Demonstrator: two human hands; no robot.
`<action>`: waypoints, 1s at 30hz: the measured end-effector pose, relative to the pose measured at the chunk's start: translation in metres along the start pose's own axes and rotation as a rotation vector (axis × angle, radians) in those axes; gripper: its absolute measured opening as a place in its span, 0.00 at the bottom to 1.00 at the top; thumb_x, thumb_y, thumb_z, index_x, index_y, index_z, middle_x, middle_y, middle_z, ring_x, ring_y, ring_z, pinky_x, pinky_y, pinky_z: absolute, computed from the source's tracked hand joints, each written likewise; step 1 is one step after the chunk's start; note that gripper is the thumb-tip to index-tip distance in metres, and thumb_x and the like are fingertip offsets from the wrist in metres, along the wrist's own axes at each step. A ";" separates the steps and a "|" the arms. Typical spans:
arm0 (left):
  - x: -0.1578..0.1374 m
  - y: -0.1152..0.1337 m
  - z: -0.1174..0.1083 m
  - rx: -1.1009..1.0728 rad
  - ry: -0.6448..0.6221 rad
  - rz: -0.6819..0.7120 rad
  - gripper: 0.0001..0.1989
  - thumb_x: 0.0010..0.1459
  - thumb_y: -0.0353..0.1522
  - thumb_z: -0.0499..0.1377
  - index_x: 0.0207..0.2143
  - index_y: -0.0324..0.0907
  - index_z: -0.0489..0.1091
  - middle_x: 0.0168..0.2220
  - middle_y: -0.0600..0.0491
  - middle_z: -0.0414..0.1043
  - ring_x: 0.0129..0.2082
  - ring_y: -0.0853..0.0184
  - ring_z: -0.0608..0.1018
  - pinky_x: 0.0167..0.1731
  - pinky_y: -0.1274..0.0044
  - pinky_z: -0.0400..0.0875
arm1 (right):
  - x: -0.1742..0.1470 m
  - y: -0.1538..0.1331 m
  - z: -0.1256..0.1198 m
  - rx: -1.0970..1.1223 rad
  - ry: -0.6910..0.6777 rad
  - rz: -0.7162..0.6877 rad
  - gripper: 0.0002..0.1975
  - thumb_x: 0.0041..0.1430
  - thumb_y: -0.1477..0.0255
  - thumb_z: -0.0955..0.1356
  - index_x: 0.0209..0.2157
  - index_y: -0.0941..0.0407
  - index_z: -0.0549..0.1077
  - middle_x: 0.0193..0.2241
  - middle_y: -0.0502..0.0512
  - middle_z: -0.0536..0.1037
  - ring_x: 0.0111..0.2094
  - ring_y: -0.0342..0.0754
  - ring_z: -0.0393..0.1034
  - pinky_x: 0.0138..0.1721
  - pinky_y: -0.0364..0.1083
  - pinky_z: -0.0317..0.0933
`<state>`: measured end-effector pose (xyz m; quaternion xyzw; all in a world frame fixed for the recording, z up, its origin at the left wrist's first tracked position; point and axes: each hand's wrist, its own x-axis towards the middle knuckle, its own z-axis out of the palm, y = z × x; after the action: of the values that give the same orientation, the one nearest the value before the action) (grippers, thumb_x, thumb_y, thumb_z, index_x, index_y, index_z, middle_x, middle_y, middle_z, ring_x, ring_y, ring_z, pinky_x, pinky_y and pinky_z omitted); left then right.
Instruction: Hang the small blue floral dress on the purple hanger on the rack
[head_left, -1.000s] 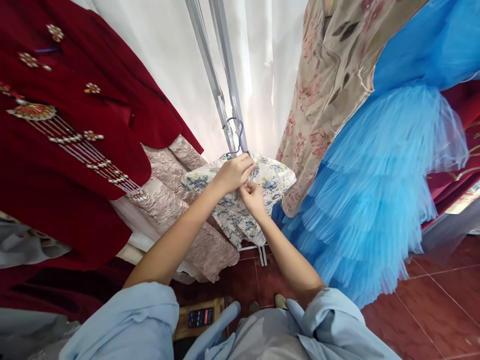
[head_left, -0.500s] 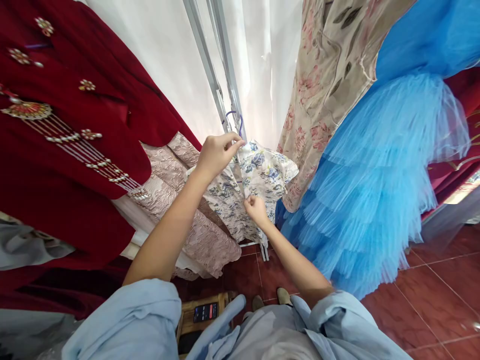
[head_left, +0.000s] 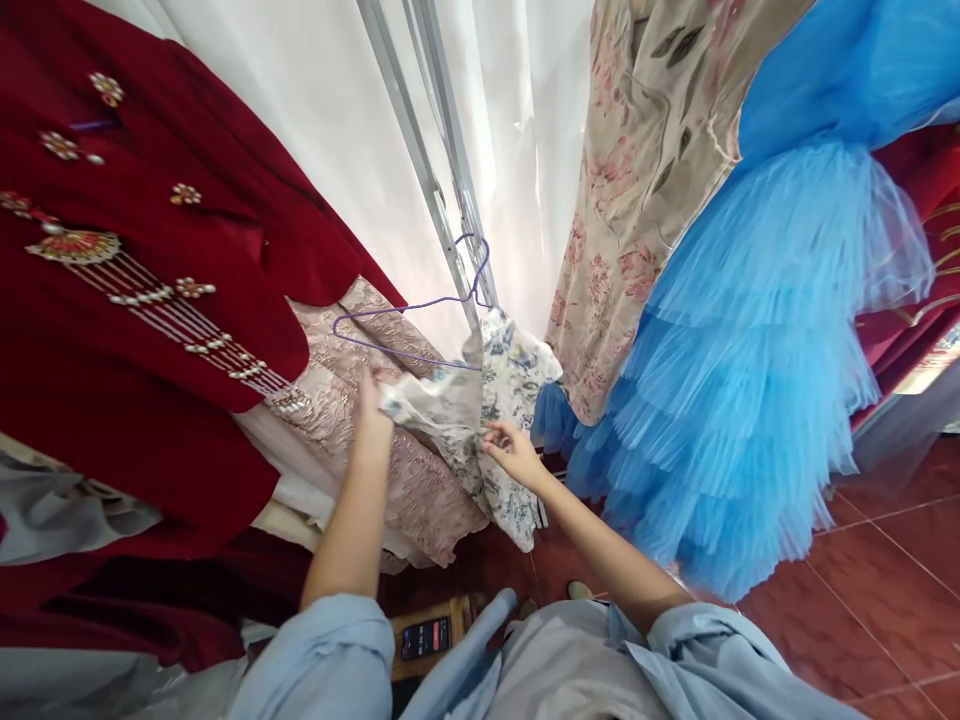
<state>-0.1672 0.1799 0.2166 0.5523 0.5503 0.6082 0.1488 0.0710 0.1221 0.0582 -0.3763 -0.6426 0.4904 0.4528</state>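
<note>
A white floral blouse (head_left: 517, 385) with blue flowers hangs open at the front from a thin purple hanger (head_left: 409, 305). Its left half has slipped below the hanger's bare left arm, while the right half is still up on the other side. My right hand (head_left: 516, 458) pinches the blouse's front edge near the middle. Beside the left shoulder of the blouse is my left hand (head_left: 370, 405), smeared by motion. Whether its fingers grip the cloth is unclear.
The hanger hooks onto a grey metal rack (head_left: 442, 170) before a white curtain (head_left: 300, 130). Left hang a red beaded garment (head_left: 225, 220) and pink textured cloth (head_left: 427, 490). To the right are a beige floral garment (head_left: 615, 220) and a blue tulle dress (head_left: 720, 370). A phone (head_left: 425, 638) lies low down.
My left hand has moved from the collar down and left, and the hanger's left arm is now bare. My right hand stays at the front edge, slightly lower.
</note>
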 end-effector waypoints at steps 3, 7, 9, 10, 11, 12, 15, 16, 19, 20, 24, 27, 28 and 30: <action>-0.063 -0.015 0.063 -0.136 -0.031 -0.157 0.36 0.52 0.70 0.41 0.21 0.47 0.47 0.14 0.62 0.41 0.13 0.74 0.50 0.14 0.78 0.50 | 0.009 -0.013 0.008 -0.084 -0.110 -0.109 0.29 0.47 0.63 0.74 0.51 0.58 0.72 0.49 0.64 0.77 0.50 0.58 0.70 0.51 0.52 0.63; -0.131 -0.021 0.110 -0.405 -0.211 -0.392 0.31 0.54 0.61 0.58 0.26 0.41 0.66 0.18 0.58 0.58 0.17 0.74 0.60 0.18 0.80 0.55 | 0.007 -0.018 -0.011 -0.225 -0.398 -0.004 0.08 0.52 0.68 0.69 0.26 0.57 0.69 0.22 0.49 0.70 0.26 0.46 0.63 0.32 0.46 0.61; -0.158 -0.022 0.108 -0.384 -0.426 -0.355 0.29 0.54 0.59 0.60 0.29 0.39 0.72 0.24 0.53 0.68 0.24 0.70 0.70 0.26 0.79 0.66 | 0.002 -0.026 -0.039 -0.193 -0.517 0.008 0.10 0.55 0.69 0.66 0.22 0.57 0.66 0.19 0.46 0.63 0.23 0.42 0.56 0.28 0.43 0.56; -0.171 -0.023 0.104 -0.381 -0.517 -0.364 0.29 0.54 0.58 0.60 0.32 0.39 0.75 0.28 0.51 0.73 0.30 0.67 0.74 0.33 0.77 0.70 | -0.001 -0.032 -0.056 -0.146 -0.553 -0.002 0.10 0.57 0.69 0.65 0.24 0.57 0.68 0.20 0.46 0.64 0.24 0.42 0.56 0.28 0.43 0.55; -0.185 -0.025 0.098 -0.385 -0.599 -0.404 0.29 0.55 0.58 0.60 0.35 0.40 0.76 0.33 0.49 0.76 0.35 0.64 0.77 0.40 0.75 0.72 | -0.002 -0.041 -0.074 -0.098 -0.568 -0.012 0.10 0.59 0.68 0.65 0.27 0.58 0.70 0.22 0.47 0.66 0.25 0.42 0.58 0.28 0.42 0.56; -0.199 -0.027 0.092 -0.384 -0.678 -0.462 0.29 0.55 0.57 0.60 0.38 0.40 0.77 0.36 0.48 0.78 0.39 0.61 0.78 0.45 0.73 0.72 | -0.004 -0.052 -0.093 -0.067 -0.558 -0.021 0.11 0.60 0.66 0.65 0.31 0.59 0.72 0.24 0.48 0.69 0.26 0.43 0.60 0.29 0.42 0.57; -0.231 -0.033 0.074 -0.301 -0.905 -0.577 0.25 0.56 0.52 0.63 0.41 0.39 0.78 0.40 0.47 0.80 0.43 0.56 0.78 0.49 0.68 0.71 | -0.003 -0.087 -0.144 -0.112 -0.438 -0.062 0.14 0.62 0.61 0.67 0.32 0.59 0.74 0.27 0.50 0.72 0.29 0.44 0.63 0.32 0.42 0.59; -0.236 -0.034 0.068 -0.268 -0.968 -0.577 0.24 0.56 0.50 0.63 0.40 0.38 0.78 0.40 0.47 0.80 0.43 0.55 0.78 0.49 0.68 0.71 | -0.001 -0.097 -0.159 -0.147 -0.384 -0.077 0.15 0.62 0.60 0.68 0.31 0.59 0.74 0.27 0.50 0.72 0.28 0.44 0.63 0.31 0.42 0.58; -0.229 -0.034 0.049 -0.181 -0.962 -0.516 0.18 0.57 0.45 0.63 0.38 0.38 0.77 0.38 0.49 0.79 0.40 0.57 0.77 0.44 0.71 0.71 | 0.000 -0.113 -0.195 -0.211 -0.212 -0.073 0.17 0.60 0.57 0.70 0.31 0.58 0.76 0.26 0.51 0.74 0.27 0.44 0.64 0.29 0.42 0.58; -0.220 -0.032 0.041 -0.138 -0.919 -0.485 0.15 0.57 0.43 0.62 0.36 0.38 0.76 0.36 0.50 0.78 0.39 0.59 0.77 0.42 0.72 0.71 | -0.001 -0.114 -0.205 -0.219 -0.163 -0.058 0.18 0.59 0.56 0.70 0.32 0.58 0.77 0.26 0.52 0.75 0.27 0.45 0.65 0.29 0.42 0.59; -0.173 -0.020 0.006 0.124 -0.774 -0.303 0.07 0.55 0.34 0.59 0.30 0.40 0.73 0.29 0.54 0.73 0.33 0.64 0.73 0.36 0.76 0.66 | -0.010 -0.102 -0.233 -0.222 -0.018 -0.007 0.19 0.54 0.54 0.73 0.33 0.57 0.80 0.27 0.54 0.78 0.27 0.47 0.70 0.29 0.43 0.62; -0.141 -0.007 -0.016 0.121 -0.737 -0.238 0.06 0.51 0.34 0.61 0.28 0.40 0.71 0.26 0.55 0.68 0.28 0.67 0.69 0.30 0.77 0.62 | -0.019 -0.092 -0.242 -0.184 0.096 0.021 0.19 0.53 0.54 0.74 0.34 0.57 0.81 0.29 0.57 0.80 0.28 0.49 0.72 0.29 0.44 0.65; -0.131 -0.002 -0.021 0.039 -0.724 -0.232 0.08 0.51 0.36 0.62 0.27 0.40 0.70 0.26 0.55 0.67 0.28 0.67 0.68 0.28 0.77 0.61 | -0.021 -0.091 -0.244 -0.169 0.128 0.027 0.19 0.52 0.54 0.74 0.34 0.56 0.81 0.30 0.58 0.80 0.28 0.49 0.73 0.29 0.45 0.65; -0.113 0.010 -0.025 -0.167 -0.654 -0.206 0.12 0.52 0.39 0.65 0.27 0.41 0.68 0.26 0.54 0.64 0.28 0.67 0.68 0.28 0.77 0.63 | -0.026 -0.089 -0.246 -0.145 0.167 0.035 0.19 0.51 0.54 0.75 0.33 0.56 0.81 0.30 0.58 0.81 0.29 0.50 0.73 0.30 0.45 0.66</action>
<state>-0.1445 0.0745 0.1732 0.6454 0.4747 0.4240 0.4224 0.3092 0.1485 0.1663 -0.4588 -0.6298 0.4172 0.4677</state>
